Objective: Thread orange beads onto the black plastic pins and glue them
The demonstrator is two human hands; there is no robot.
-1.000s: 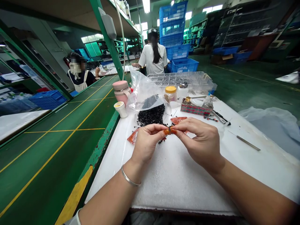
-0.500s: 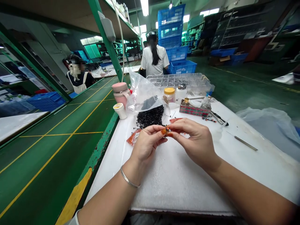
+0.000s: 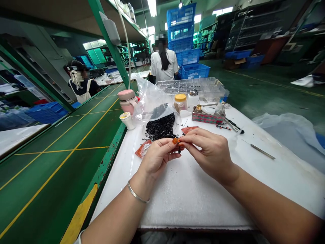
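Note:
My left hand (image 3: pixel 159 154) is closed in a pinch, with a small black part (image 3: pixel 179 149) showing between its fingers. My right hand (image 3: pixel 209 150) meets it from the other side, thumb and forefinger pressed together at the same spot. Whatever lies in the right fingertips is too small to make out, and orange nails blend with any orange piece there. Just beyond the hands a heap of thin black pins with small heads (image 3: pixel 159 127) spills from a clear plastic bag (image 3: pixel 147 98). Small bags of orange bits lie to the left (image 3: pixel 140 151) and behind the fingers (image 3: pixel 189 129).
A pink mug (image 3: pixel 127 101), a white tub (image 3: pixel 127 121), a yellow-lidded jar (image 3: pixel 180 102) and a patterned box (image 3: pixel 208 117) stand on the white table. A thin needle-like tool (image 3: pixel 262 151) lies right. Behind are a compartment tray (image 3: pixel 215 88) and two people; a green conveyor (image 3: pixel 63 169) runs left.
The whole view has shifted slightly. Both hands stay pinched together; the fingertips have shifted a little, and the black part now shows below them.

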